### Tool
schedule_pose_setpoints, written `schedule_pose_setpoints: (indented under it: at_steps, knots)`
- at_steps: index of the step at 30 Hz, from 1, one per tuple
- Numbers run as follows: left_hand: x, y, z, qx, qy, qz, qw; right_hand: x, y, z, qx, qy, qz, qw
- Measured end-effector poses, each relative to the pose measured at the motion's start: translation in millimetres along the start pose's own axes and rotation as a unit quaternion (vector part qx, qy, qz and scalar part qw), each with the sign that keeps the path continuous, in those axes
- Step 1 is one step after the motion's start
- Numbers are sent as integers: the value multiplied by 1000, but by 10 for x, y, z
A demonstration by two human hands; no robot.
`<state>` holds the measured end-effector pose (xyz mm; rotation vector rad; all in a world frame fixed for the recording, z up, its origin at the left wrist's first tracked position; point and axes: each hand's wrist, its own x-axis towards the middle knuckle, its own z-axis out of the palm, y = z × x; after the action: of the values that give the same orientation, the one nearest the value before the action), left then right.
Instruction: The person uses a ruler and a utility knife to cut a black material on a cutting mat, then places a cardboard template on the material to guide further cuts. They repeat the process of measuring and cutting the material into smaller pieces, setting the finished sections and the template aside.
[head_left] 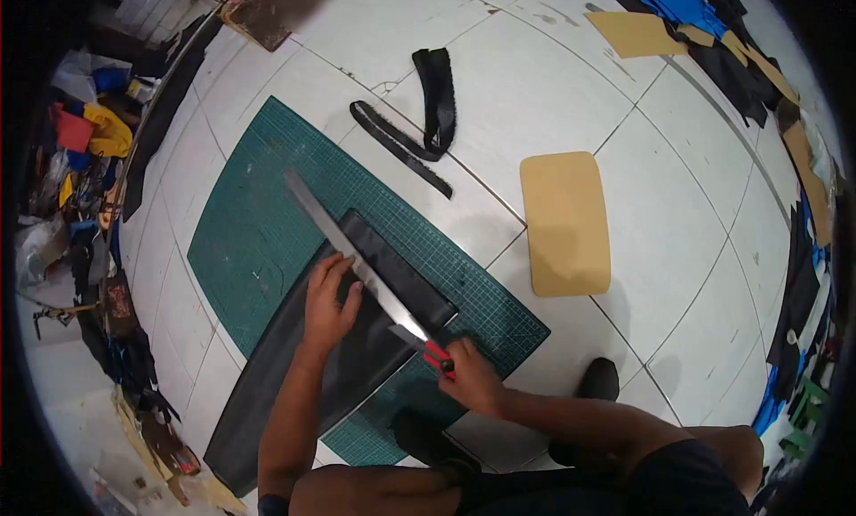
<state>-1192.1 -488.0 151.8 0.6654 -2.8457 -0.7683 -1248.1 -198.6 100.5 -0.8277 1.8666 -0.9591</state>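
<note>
A metal ruler (314,209) lies slantwise over folded black fabric (312,373), its upper end reaching onto the green cutting mat (245,213). My left hand (332,302) rests on the ruler and the fabric beside it, thumb and fingers apart. At the ruler's lower end, my right hand (473,378) is closed round a red and black cutter (437,355). The cutter's tip points to the upper left, close to the ruler's edge. Part of the cutter's handle is hidden by my fingers.
Black fabric strips (437,106) lie on the tiled floor beyond the mat. A tan rounded board (566,226) is to the right. Fabric scraps and tan pieces (629,34) line the right side; mixed clutter (94,132) is along the left. Dark footwear (599,379) shows near the bottom.
</note>
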Motion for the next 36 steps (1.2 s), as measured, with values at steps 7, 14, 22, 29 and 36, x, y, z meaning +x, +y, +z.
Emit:
schedule_pose_setpoints:
  at_steps: [7,14,22,29,36]
  knots:
    - [113,305,407,42,-151,151,976,87,158,-258,43,79,69,994]
    - [186,419,618,86,-232,189,950,447,401,-853,41,215,39,975]
    - [63,265,751,45,-150,189,969,454,477,-887,54,173,19,983]
    - [-195,90,954,26,-54,175,983,469,567,-845,48,172,-3,984]
    - [-197,69,969,13,-44,174,984,503,456,-881,44,185,10,982]
